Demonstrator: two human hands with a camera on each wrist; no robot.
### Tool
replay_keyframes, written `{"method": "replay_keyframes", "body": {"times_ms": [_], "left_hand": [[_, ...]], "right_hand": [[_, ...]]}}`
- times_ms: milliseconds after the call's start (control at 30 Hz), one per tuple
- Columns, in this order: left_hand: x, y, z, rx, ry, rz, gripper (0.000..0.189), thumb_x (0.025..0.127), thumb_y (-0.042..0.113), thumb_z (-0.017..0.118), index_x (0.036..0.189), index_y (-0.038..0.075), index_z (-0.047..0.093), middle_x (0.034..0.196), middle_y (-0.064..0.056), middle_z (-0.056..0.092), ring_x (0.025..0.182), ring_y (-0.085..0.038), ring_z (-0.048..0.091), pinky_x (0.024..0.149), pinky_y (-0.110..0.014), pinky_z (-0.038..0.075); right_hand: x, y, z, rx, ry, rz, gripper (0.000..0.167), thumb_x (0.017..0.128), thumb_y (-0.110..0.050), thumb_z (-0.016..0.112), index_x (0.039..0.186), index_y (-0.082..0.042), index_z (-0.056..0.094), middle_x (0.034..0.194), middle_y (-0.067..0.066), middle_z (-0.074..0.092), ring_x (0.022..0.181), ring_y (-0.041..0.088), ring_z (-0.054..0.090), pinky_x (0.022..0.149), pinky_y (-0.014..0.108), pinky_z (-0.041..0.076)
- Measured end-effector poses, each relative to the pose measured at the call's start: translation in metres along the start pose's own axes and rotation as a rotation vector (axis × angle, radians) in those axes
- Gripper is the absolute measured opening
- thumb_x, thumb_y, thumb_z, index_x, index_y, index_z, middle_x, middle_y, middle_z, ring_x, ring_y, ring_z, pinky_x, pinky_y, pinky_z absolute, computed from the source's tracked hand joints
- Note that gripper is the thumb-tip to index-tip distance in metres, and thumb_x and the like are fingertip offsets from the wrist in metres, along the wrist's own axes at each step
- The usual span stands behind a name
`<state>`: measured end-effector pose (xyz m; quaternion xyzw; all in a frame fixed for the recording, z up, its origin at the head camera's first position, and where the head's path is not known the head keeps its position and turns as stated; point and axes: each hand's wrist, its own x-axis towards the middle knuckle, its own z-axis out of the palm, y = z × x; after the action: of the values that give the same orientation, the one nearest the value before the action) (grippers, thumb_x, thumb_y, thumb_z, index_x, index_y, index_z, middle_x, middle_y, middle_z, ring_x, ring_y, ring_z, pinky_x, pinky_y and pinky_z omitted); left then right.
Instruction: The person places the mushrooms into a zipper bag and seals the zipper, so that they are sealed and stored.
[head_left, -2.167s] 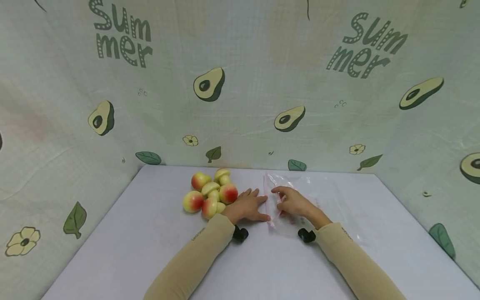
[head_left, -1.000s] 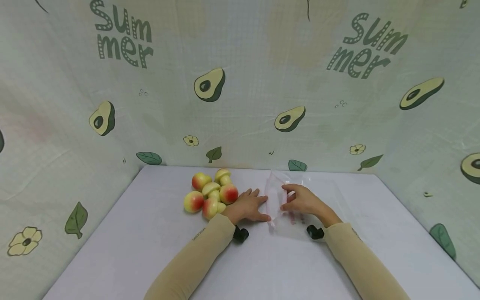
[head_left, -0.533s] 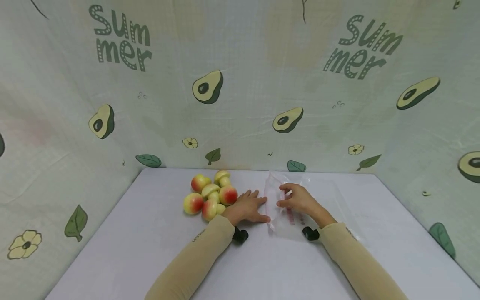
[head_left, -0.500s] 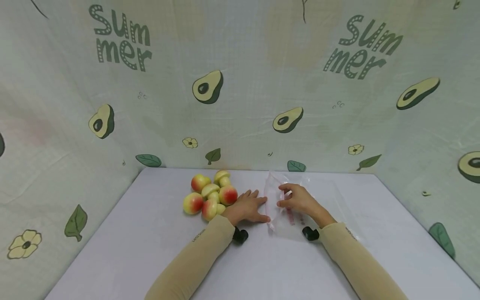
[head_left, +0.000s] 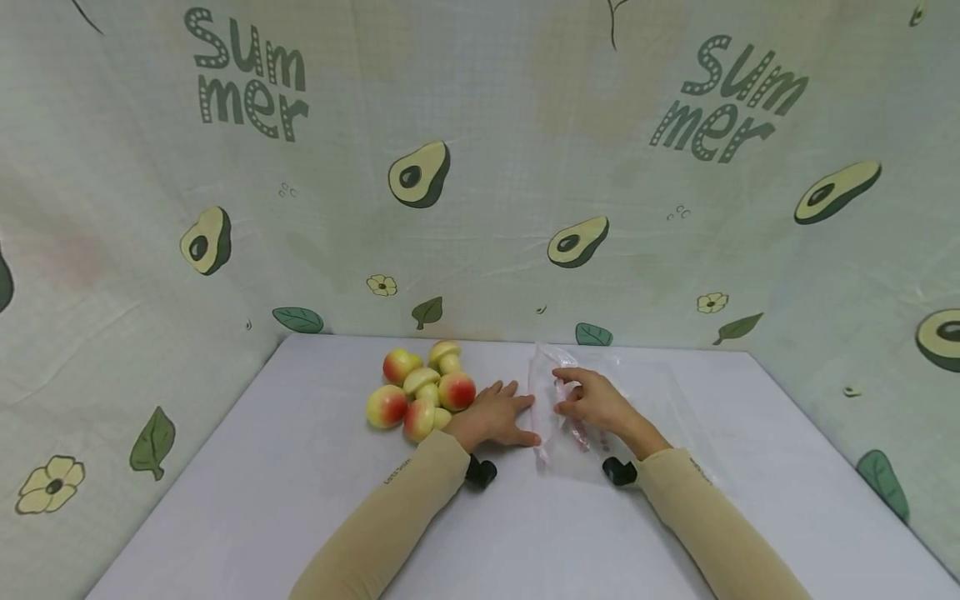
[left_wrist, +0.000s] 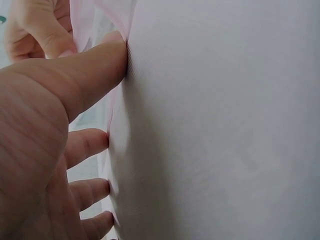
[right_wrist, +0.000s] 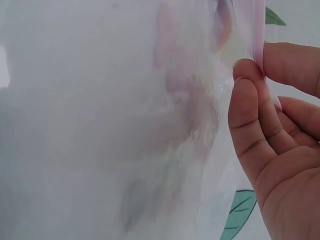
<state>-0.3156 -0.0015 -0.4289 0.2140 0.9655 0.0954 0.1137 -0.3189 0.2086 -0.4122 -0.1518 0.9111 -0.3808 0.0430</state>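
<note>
A clear plastic zip bag [head_left: 667, 408] with a pink-edged mouth lies flat on the table, its mouth toward the left. My left hand [head_left: 497, 417] rests with spread fingers at that mouth, and the thumb [left_wrist: 95, 70] and fingertips press the edge down. My right hand [head_left: 597, 406] pinches the upper layer's pink strip [right_wrist: 258, 35] between thumb and fingers, raised off the lower layer. Left of my left hand is a cluster of yellow mushroom-shaped pieces [head_left: 422, 383], some with red patches like the one [head_left: 457, 391] closest to it.
A white table [head_left: 300, 467] extends around the hands. Behind and beside it hangs a pale cloth [head_left: 495, 167] printed with avocados, leaves and lettering. Small black devices sit at the left wrist [head_left: 481, 471] and the right wrist [head_left: 619, 472].
My right hand drew the bag's upper edge to the right, then came slightly back left with it. The left hand and the mushroom-shaped pieces have stayed in place.
</note>
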Motion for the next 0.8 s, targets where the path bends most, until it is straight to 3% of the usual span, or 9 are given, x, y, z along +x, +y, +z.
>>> {"method": "replay_keyframes", "body": {"times_ms": [267, 433, 600, 800], "left_hand": [[-0.004, 0.002, -0.004, -0.013, -0.007, -0.015, 0.080, 0.079, 0.065, 0.063, 0.146, 0.030, 0.039, 0.156, -0.004, 0.025, 0.143, -0.030, 0.017, 0.112, -0.051, 0.021], [-0.008, 0.004, -0.007, -0.027, -0.008, -0.015, 0.079, 0.079, 0.064, 0.064, 0.146, 0.028, 0.041, 0.155, -0.005, 0.027, 0.143, -0.030, 0.019, 0.112, -0.050, 0.021], [-0.011, 0.004, -0.007, -0.054, 0.012, -0.004, 0.079, 0.079, 0.062, 0.066, 0.145, 0.027, 0.042, 0.154, -0.006, 0.031, 0.142, -0.030, 0.022, 0.112, -0.049, 0.023], [-0.011, 0.003, -0.006, -0.084, 0.055, 0.017, 0.077, 0.080, 0.059, 0.066, 0.145, 0.027, 0.041, 0.150, -0.006, 0.037, 0.139, -0.026, 0.030, 0.111, -0.046, 0.027]], "right_hand": [[0.002, 0.004, 0.001, 0.008, -0.009, 0.012, 0.064, 0.080, -0.013, 0.076, 0.138, -0.006, 0.049, 0.091, 0.005, 0.056, 0.066, 0.018, 0.052, 0.054, 0.030, 0.044], [0.003, 0.004, 0.002, 0.009, -0.007, 0.006, 0.064, 0.079, -0.013, 0.077, 0.138, -0.007, 0.050, 0.094, 0.005, 0.056, 0.067, 0.017, 0.053, 0.055, 0.030, 0.044], [0.002, 0.002, 0.003, -0.001, -0.008, 0.014, 0.064, 0.079, -0.013, 0.076, 0.137, -0.008, 0.050, 0.096, 0.005, 0.056, 0.068, 0.017, 0.052, 0.056, 0.030, 0.044], [0.001, 0.000, 0.003, -0.005, -0.018, 0.024, 0.063, 0.080, -0.014, 0.076, 0.137, -0.009, 0.051, 0.086, 0.004, 0.055, 0.065, 0.016, 0.051, 0.053, 0.030, 0.042]]}}
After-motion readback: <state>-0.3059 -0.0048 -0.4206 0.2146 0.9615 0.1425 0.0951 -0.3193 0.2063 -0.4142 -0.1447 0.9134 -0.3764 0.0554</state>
